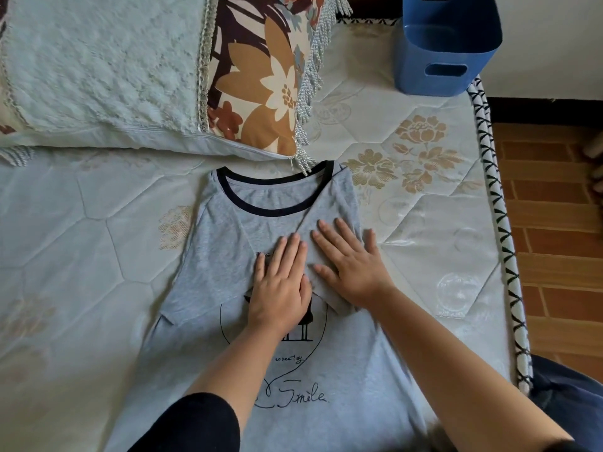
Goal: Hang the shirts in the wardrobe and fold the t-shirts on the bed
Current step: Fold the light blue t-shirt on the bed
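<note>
A grey t-shirt [228, 262] with a dark neck band and a black "Smile" print lies face up on the bed [81, 256]. Both of its sleeves are folded inward over the chest. My left hand [280, 285] lies flat on the middle of the chest print, fingers straight. Flat beside it, my right hand [352, 265] presses on the folded right sleeve, fingers spread. The hands nearly touch each other.
A pale fluffy pillow [98, 70] and a brown floral cushion [257, 79] lie behind the t-shirt's collar. A blue plastic basket [447, 47] stands at the bed's far right corner. The bed's right edge has a black-and-white cord trim [502, 223], with brick floor [554, 239] beyond.
</note>
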`<state>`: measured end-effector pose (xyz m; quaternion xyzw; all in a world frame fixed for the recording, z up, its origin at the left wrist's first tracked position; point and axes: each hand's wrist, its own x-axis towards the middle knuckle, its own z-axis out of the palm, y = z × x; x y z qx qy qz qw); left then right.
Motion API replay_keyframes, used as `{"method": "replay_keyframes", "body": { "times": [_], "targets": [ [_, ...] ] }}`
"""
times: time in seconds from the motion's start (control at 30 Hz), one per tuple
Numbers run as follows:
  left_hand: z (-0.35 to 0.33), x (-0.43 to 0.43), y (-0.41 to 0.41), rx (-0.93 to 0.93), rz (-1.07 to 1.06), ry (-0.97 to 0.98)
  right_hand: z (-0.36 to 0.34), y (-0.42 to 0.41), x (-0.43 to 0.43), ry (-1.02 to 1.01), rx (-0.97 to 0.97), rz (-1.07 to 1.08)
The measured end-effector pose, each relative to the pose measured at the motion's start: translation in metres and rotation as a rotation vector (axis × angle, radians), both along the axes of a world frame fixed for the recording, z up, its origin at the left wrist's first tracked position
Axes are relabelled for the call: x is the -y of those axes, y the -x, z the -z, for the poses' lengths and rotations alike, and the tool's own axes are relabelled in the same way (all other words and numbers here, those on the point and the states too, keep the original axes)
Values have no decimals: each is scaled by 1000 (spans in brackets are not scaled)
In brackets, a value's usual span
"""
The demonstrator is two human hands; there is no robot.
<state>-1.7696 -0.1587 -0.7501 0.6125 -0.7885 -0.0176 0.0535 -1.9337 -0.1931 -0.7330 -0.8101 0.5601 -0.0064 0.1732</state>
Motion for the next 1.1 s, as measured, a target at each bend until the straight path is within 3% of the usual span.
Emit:
{"method": "replay_keyframes", "body": {
  "times": [0.43,0.8,1.1],
  "targets": [
    [0,1,1,-14,-35,-28,-16,-13,82,-130,-200,169],
    [-8,1,2,-37,-36,-53,-11,0,-1,-127,-210,166],
    [-23,-7,8,148,-31,-237,-18,19,-84,-224,-181,251]
  ]
}}
